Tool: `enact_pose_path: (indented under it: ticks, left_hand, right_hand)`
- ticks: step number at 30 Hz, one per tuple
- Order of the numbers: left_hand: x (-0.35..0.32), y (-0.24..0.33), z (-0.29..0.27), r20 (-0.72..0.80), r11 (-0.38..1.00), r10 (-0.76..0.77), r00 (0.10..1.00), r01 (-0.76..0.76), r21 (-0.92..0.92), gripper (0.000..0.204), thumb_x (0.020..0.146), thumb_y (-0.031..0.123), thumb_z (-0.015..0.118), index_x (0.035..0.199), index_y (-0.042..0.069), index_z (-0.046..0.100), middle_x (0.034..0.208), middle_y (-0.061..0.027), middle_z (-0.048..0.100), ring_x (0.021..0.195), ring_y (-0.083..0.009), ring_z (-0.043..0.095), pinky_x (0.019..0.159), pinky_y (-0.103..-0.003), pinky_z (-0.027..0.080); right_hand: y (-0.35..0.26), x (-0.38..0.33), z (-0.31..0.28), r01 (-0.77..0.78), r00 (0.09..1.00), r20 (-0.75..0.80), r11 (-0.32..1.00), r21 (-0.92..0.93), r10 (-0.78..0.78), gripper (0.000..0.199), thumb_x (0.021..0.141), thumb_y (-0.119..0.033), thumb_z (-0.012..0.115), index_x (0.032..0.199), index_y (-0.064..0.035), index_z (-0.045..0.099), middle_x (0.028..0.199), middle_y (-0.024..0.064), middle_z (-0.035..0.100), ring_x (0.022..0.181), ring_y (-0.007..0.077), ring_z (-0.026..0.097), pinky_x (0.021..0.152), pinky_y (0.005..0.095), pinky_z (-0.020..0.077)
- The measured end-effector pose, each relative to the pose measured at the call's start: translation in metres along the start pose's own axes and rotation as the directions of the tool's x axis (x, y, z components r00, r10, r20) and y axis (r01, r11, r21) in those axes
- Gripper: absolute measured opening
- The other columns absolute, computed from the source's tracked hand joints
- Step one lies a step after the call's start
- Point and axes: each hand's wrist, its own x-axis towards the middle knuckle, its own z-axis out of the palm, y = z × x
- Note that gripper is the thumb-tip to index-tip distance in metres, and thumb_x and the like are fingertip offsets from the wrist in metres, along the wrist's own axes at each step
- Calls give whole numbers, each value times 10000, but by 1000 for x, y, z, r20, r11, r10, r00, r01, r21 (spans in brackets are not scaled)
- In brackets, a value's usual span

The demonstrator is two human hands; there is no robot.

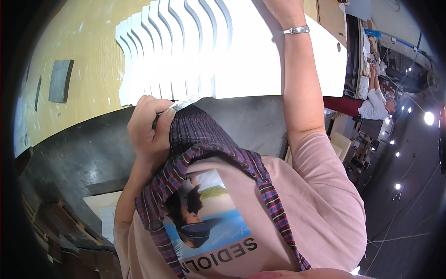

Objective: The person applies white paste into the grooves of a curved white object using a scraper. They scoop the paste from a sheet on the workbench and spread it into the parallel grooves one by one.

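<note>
The left hand [151, 122] gripped a silvery object [186, 101] beside white wavy pieces [173, 53]; the right hand's [284, 12] grip could not be told.

A: It's a workshop, folks! Right at the left hand's fingers [145, 104] and beyond, flat white pieces with wavy edges [172, 46] line up on a pale-yellow wooden worktable [88, 46] spattered with white!

B: And left of the fingers, same table, a flat grey rectangular block [61, 80]! Below them spreads a hard grey floor [88, 151], brown wooden slats [69, 218] down in the lower left!

A: Look far right of the fingers: a co-worker in white shirt and dark-red trousers [373, 105], arms out toward a cluttered bench [365, 76]!

B: Farther right, bright white lamps [429, 118] dot the dark-grey ceiling [413, 172]!
</note>
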Motion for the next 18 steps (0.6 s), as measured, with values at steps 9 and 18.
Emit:
enact_pose_path:
  ticks: [9,18]
  left_hand:
    - [-3,-3,2,-19,999,-6,1000,5,-33,38,880,-34,639,917,-25,641,791,-122,599,735,-240,563,708,-310,449]
    - [-6,-3,5,-53,999,42,998,-41,20,46,884,-29,641,929,-37,648,800,-118,603,712,-214,559,689,-292,447]
  right_hand:
    - [-3,0,-1,-28,1000,14,1000,4,28,271,807,-259,718,825,9,750,723,235,688,704,322,708,701,394,536]
    - [-1,0,-2,-42,999,5,999,-33,43,263,795,-253,690,842,-5,762,740,243,695,718,336,716,710,406,546]
